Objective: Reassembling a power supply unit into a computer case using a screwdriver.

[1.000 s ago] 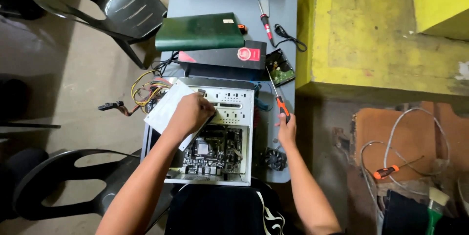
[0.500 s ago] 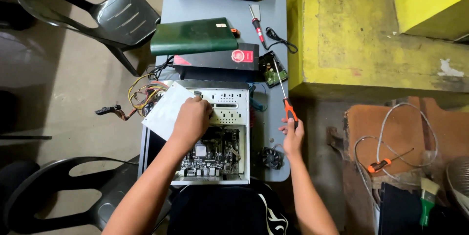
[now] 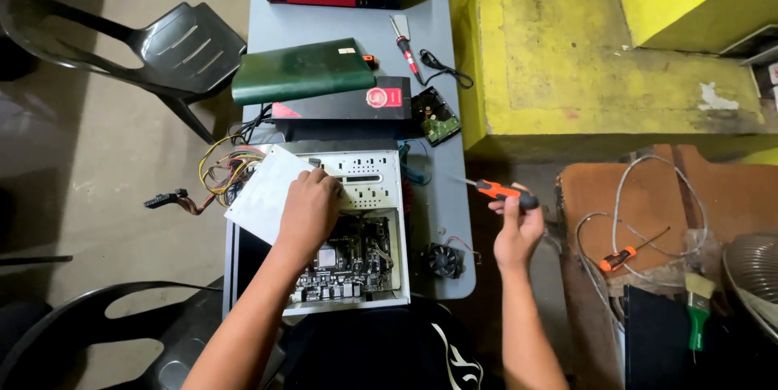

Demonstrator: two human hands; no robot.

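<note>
The left hand (image 3: 308, 210) lies flat on the open computer case (image 3: 356, 228). The right hand (image 3: 517, 228) grips an orange screwdriver (image 3: 498, 190). The board inside is not out yet.

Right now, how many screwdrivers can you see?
3: an orange-handled one in the right hand, a red-and-black one at the table's far end, a small orange one among cables on the right. Others may be hidden.

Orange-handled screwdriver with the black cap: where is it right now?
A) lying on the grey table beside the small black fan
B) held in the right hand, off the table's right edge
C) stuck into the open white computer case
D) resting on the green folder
B: the right hand grips the orange-handled screwdriver past the right edge of the grey table, while the left hand rests on the open white computer case.
</note>
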